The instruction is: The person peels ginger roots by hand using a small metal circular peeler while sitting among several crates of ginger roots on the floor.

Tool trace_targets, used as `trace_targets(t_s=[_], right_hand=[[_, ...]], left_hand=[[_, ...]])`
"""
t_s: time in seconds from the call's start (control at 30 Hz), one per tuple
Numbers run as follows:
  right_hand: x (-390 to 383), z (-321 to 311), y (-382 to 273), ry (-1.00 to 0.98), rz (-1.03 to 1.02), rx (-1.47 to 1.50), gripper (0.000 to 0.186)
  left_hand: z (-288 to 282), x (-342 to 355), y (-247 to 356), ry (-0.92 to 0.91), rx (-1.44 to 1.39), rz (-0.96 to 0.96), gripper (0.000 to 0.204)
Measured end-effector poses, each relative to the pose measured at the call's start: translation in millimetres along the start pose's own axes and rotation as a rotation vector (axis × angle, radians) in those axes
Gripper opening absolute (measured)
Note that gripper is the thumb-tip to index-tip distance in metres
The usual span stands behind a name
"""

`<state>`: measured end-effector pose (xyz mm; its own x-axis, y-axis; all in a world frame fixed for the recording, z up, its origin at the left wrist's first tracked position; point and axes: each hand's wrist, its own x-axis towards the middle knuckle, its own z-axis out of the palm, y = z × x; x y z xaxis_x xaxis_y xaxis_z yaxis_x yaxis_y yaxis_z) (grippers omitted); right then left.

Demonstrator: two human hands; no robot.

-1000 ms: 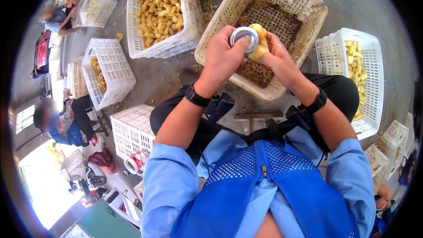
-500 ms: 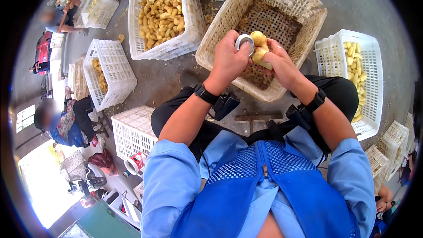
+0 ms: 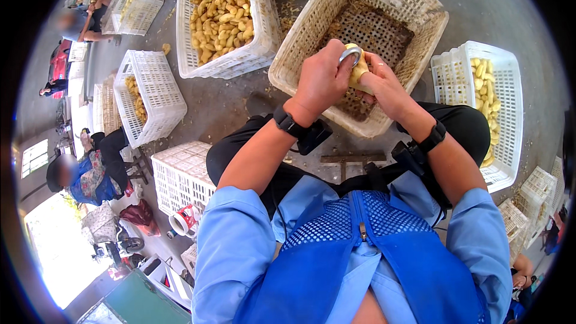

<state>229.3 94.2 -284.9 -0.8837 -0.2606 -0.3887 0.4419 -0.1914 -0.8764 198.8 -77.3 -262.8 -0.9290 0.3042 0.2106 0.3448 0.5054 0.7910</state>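
My left hand (image 3: 321,78) is closed around a metal ring-shaped tool (image 3: 358,50), whose shiny rim rests against a peeled-looking yellow piece of ginger (image 3: 361,74). The ginger is gripped by my right hand (image 3: 387,89), with fingers bent around its lower end. Part of the ginger is hidden behind the ring and my left fingers, so the tool's working edge cannot be made out. Both hands are above a dirt-stained white crate (image 3: 294,45), which has dark scraps on its bottom.
A white crate (image 3: 264,51) heaped with ginger (image 3: 222,21) stands at the far left. Another ginger crate (image 3: 510,114) is by my right knee. At left are a half-filled crate (image 3: 159,96) and an upturned-looking crate (image 3: 180,174). A seated person (image 3: 93,171) is farther left.
My left hand has moved right and tilted, bringing the metal ring from beside the ginger onto it. My right hand still holds the ginger in nearly the same place.
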Motion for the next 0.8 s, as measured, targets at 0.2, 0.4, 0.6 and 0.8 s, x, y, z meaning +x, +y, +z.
trace_targets(t_s=[0.2, 0.4, 0.6, 0.8], right_hand=[[-2.9, -0.1, -13.0, -0.084, 0.021, 0.111, 0.054], [-5.8, -1.7, -15.5, -0.112, 0.073, 0.104, 0.051], [-4.6, -1.4, -15.6, -0.092, 0.098, 0.101, 0.042], [6.2, -13.0, 0.6, 0.011, 0.053, 0.142, 0.033]], left_hand=[[-10.9, 2.0, -11.5, -0.122, -0.614, -0.268, 0.015], [-27.3, 6.7, -10.1, -0.353, -0.592, -0.238, 0.016], [-24.7, 3.8, -2.6, -0.235, -0.245, -0.093, 0.015], [22.9, -1.0, 3.6, 0.073, -0.069, 0.043, 0.012]])
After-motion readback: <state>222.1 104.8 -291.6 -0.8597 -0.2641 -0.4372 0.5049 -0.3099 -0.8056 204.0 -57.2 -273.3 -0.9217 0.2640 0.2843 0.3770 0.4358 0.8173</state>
